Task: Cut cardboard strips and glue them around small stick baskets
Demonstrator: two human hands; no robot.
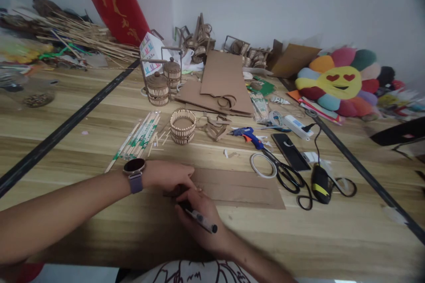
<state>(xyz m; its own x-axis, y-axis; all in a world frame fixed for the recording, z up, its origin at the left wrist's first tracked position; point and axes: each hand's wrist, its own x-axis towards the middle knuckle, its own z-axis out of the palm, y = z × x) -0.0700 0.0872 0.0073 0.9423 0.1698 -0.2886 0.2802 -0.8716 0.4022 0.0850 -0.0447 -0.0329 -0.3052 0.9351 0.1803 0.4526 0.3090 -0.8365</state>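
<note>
My right hand (199, 221) is closed around a pen (201, 220) with a black cap, its tip at the left end of a flat brown cardboard strip (242, 188) on the wooden table (332, 239). Pressing down on that same end of the strip is my left hand (168, 176), which wears a watch (134, 167) on its wrist. Its fingers curl over a small dark object I cannot make out. Just beyond my hands stands a small round basket of wooden sticks (182, 126).
Packs of chopsticks (141, 135) lie left of the basket. Right of the strip are black scissors (287, 172), a white tape ring (263, 166), a blue glue gun (247, 135), a black phone (290, 151) and cables. Cardboard sheets (222, 82) and stick containers (158, 88) sit farther back.
</note>
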